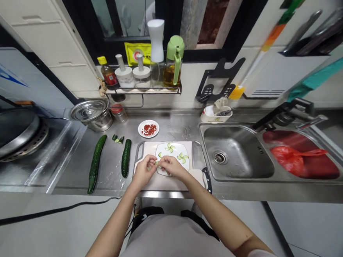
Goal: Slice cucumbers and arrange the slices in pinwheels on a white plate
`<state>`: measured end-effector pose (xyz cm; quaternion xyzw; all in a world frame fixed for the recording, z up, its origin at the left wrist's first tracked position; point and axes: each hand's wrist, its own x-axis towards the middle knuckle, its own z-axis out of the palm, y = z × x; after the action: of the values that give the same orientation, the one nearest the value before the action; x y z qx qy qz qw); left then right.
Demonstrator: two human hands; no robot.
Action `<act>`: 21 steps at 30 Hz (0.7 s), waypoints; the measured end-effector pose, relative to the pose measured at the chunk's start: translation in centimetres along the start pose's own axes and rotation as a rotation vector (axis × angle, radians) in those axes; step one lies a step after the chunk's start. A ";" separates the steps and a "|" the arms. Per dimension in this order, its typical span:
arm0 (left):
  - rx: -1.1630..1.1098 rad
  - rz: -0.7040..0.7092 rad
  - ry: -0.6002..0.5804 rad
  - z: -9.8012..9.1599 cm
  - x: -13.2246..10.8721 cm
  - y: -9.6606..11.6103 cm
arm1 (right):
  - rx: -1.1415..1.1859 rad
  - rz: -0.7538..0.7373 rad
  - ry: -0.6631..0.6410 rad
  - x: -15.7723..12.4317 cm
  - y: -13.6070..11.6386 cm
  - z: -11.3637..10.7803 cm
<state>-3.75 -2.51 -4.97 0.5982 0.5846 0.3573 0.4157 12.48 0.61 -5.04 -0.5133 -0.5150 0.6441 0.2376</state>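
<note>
Both my hands meet over the near edge of a white square plate (181,146) that lies on a cutting board (145,148). My left hand (144,170) and my right hand (170,166) pinch small green cucumber slices (159,164) between their fingertips. Two pinwheel shapes of cucumber slices (169,147) lie on the plate beyond my fingers. A knife (199,160) rests on the board's right side.
A long cucumber (96,162) and a shorter one (125,157) lie left of the board, with cut ends (118,139) behind. A small dish of red bits (148,129), a lidded pot (91,113), a spice rack (142,89) and a sink (236,151) surround the counter.
</note>
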 end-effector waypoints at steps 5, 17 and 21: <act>0.019 0.037 0.031 0.6 0.0 0.6 | 0.104 0.010 -0.020 -0.1 -0.4 -0.2; -0.772 -0.581 -0.169 0.6 0.4 1.8 | -0.074 -0.302 -0.093 0.0 -0.7 -2.8; -0.823 -0.530 -0.125 0.7 0.7 1.9 | -0.065 -0.294 -0.149 0.2 -0.3 -3.3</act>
<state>-2.28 -1.77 -3.57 0.2356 0.5009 0.4040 0.7283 15.31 2.29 -4.65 -0.3905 -0.6212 0.6217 0.2739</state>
